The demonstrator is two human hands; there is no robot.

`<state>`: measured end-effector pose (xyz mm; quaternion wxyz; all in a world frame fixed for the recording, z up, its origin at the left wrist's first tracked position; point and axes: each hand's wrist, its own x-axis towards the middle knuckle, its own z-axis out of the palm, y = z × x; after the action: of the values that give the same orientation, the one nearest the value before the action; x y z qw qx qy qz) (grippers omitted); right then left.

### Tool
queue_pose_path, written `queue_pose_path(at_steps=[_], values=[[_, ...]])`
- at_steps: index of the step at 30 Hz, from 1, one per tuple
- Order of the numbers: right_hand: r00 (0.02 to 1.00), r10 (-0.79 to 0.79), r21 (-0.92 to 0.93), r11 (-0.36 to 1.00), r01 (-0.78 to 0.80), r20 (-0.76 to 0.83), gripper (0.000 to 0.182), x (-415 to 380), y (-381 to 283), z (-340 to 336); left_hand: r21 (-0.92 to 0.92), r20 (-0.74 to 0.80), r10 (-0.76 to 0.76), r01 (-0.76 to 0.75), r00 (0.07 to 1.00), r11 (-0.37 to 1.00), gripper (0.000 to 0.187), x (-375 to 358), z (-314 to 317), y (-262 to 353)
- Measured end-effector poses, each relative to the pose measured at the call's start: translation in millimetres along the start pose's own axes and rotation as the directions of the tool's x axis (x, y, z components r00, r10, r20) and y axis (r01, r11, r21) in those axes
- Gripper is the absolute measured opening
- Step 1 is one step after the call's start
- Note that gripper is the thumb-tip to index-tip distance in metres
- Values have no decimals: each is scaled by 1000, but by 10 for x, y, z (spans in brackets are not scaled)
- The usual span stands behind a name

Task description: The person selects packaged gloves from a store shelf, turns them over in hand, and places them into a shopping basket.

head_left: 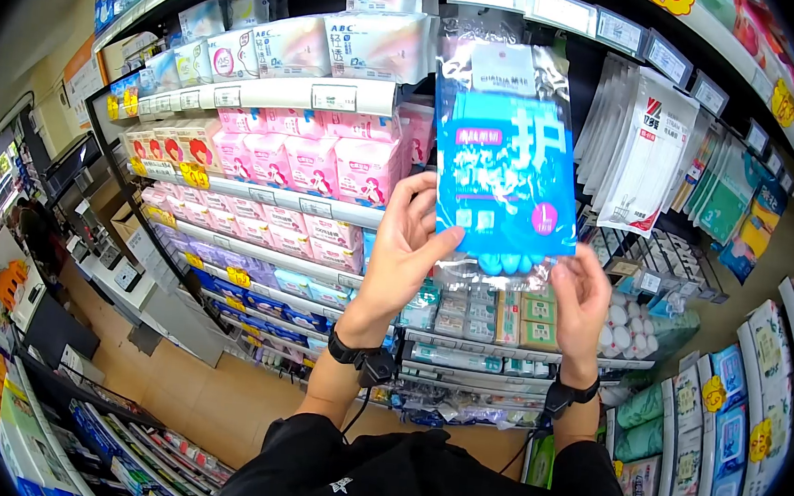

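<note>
A pack of blue gloves (pixel 512 178) in a clear plastic bag is held up in front of the shelves, its printed face toward me. Blue glove fingertips show through the bottom of the bag. My left hand (pixel 406 249) grips the lower left edge, thumb on the front and fingers behind. At the lower right corner, my right hand (pixel 581 307) pinches the bag between thumb and fingers. Behind the top of the pack are a dark shelf back and price tags (pixel 561 12). Each wrist wears a black strap, the left one with a small device (pixel 375 367).
Pink packs (pixel 366 172) and white ABC packs (pixel 377 46) fill the shelves on the left. White bags (pixel 650 143) hang to the right. Boxes (pixel 540 322) and white rolls (pixel 624 329) stand below. More shelving (pixel 733 400) closes in on the right; a counter (pixel 152 293) is far left.
</note>
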<state>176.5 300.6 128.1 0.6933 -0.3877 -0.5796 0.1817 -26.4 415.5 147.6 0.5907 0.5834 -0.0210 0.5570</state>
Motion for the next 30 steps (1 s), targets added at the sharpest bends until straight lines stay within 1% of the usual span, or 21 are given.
queue_pose_path(at_steps=[2, 4, 6, 7, 8, 9, 10, 11, 12, 14, 15, 18, 19, 20, 22, 24, 26, 28, 30], values=[[999, 45, -31, 999, -45, -9, 23, -209, 92, -50, 0, -5, -37, 37, 999, 999, 50, -93, -22, -93], [998, 65, -8, 998, -65, 3, 25, -440, 203, -126, -38, -63, -106, 104, 992, 994, 52, -192, -24, -206], [984, 175, 32, 984, -176, 25, 28, -673, 255, -166, -50, -70, -139, 136, 988, 989, 50, -341, -39, -377], [975, 210, 43, 976, -213, 68, 38, -804, 320, -228, -14, -79, -180, 180, 980, 984, 47, -437, -43, -464], [975, 214, 44, 975, -217, 63, 38, -905, 343, -230, 22, -90, -222, 225, 971, 974, 45, -544, -41, -551], [974, 218, 70, 973, -221, 57, 43, -1001, 353, -220, 17, -103, -242, 245, 965, 969, 40, -665, -24, -637], [974, 220, 97, 970, -224, 50, 48, -1090, 367, -227, -21, -108, -286, 286, 952, 958, 41, -776, -10, -719], [967, 251, 82, 964, -254, 45, 54, -1177, 398, -273, -15, -132, -323, 324, 937, 946, 41, -891, -10, -792], [966, 255, 82, 963, -258, 37, 54, -1242, 415, -320, -11, -156, -360, 363, 920, 932, 41, -995, -2, -862], [946, 325, 96, 941, -325, 17, 55, -1354, 422, -408, -20, -168, -383, 385, 908, 923, 41, -1157, 15, -975], [937, 350, 102, 931, -349, 10, 53, -1377, 362, -439, -30, -188, -401, 403, 897, 915, 41, -1213, 51, -1008], [925, 381, 121, 918, -377, -5, 47, -1549, 397, -600, -46, -184, -458, 458, 870, 888, 41, -1355, 217, -1026], [923, 384, 146, 915, -377, -24, 40, -1594, 400, -621, -70, -196, -454, 449, 869, 891, 40, -1400, 284, -1039], [918, 396, 150, 909, -389, -19, 40, -1637, 396, -641, -72, -206, -461, 457, 863, 887, 40, -1442, 342, -1039], [928, 368, 193, 916, -353, -52, 37, -1730, 361, -686, -87, -176, -482, 474, 858, 876, 40, -1534, 466, -1032], [925, 373, 187, 916, -354, -73, 37, -1793, 290, -711, -112, -171, -506, 493, 846, 863, 41, -1629, 586, -1038], [921, 378, 182, 916, -357, -97, 38, -1874, 229, -792, -83, -113, -500, 493, 859, 866, 42, -1753, 684, -1069], [917, 388, 131, 917, -376, -91, 41, -1985, 171, -879, -80, -128, -525, 519, 842, 851, 41, -1885, 804, -1085], [906, 415, 136, 905, -402, -85, 42, -2097, 91, -958, -77, -140, -547, 542, 825, 837, 41, -2019, 916, -1103]])
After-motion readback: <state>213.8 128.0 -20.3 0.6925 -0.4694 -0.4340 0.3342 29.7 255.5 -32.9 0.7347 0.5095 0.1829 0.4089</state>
